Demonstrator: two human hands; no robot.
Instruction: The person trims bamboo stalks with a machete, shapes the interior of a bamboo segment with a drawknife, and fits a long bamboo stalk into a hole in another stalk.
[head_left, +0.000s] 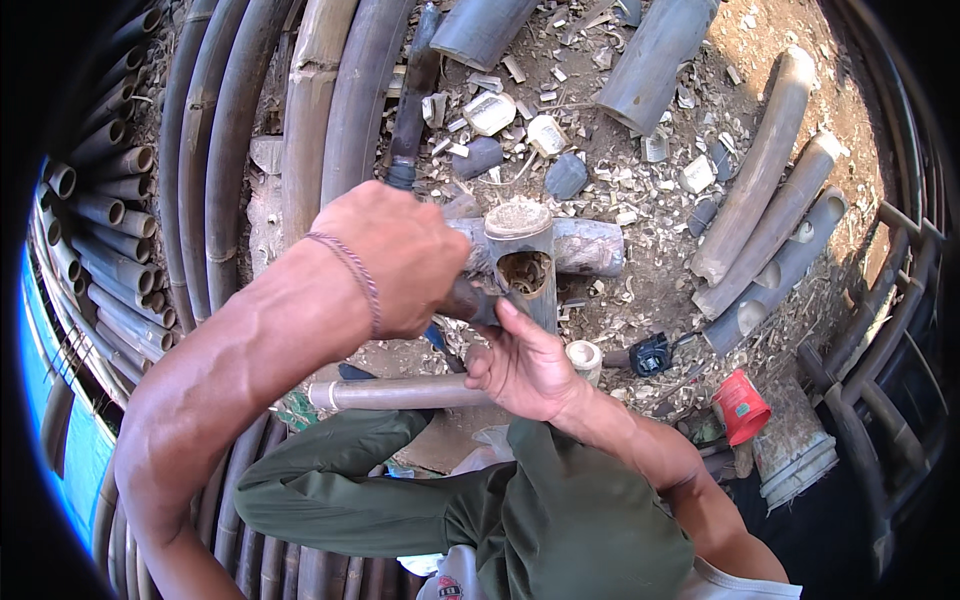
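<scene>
My left hand [400,255], with a braided cord at the wrist, is closed in a fist around a short dark piece that looks like bamboo [472,300]. Lower and to the right, the thumb and curled fingers of my right hand [530,365] hold the other end of this piece. Just behind the hands stands an upright bamboo section [520,225] with a hole cut in its side. Another bamboo length [590,247] lies crosswise behind it. Beyond my left fist extends a dark stick [408,120] with a wrapped band; whether the fist touches it is hidden.
Long bamboo poles [235,150] lie at the left, beside a stack of cut tubes [125,215]. Chips and offcuts [490,113] litter the ground. Notched bamboo [775,290] lies at the right, above a red container [741,407] and a whitish bucket [795,455]. A pale pole [400,392] lies before my knees.
</scene>
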